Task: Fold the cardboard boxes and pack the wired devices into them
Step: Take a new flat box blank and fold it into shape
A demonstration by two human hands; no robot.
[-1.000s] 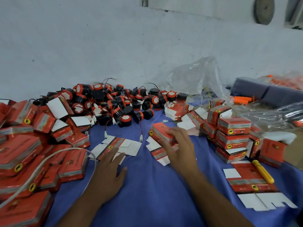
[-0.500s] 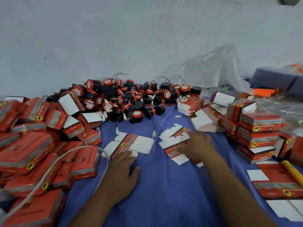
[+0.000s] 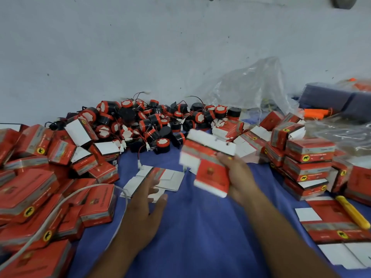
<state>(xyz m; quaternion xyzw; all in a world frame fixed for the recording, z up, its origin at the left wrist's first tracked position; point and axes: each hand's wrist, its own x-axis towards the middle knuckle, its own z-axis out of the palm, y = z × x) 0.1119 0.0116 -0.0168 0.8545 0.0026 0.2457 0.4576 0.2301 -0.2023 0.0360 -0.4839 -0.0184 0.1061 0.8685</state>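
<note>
Head view: R hand (image 3: 239, 177) grips the held blanks (image 3: 208, 167), flat red-and-white cardboard lifted off the blue desk (image 3: 200, 237). They're motion-blurred, so can't tell if it's one sheet or several. L hand (image 3: 144, 209) holds nothing, fingers straight and spread, tips at the near edge of a loose blank (image 3: 160, 176) lying flat on the desk. Touching or just above it: can't tell.

Step in hand is prob. getting one blank ready to fold. To do it well:
- Bring L hand across and peel off a single sheet; don't fight the whole bundle.
- Park the rest on the bare desk nearby, not on the piles.
- Squeeze opposite creases so it pops square, then tuck the bottom flaps fully before going for a device, w/ wire coiled in so the lid shuts.

Positions: held blanks sit up and right of L hand, apart from it, and in front of the wired devices (image 3: 144, 125), which are heaped vs. the wall beyond both hands. Folded boxes (image 3: 30, 177) are piled just left of L arm. Stacked boxes (image 3: 307, 159) are just right of R hand.
</note>
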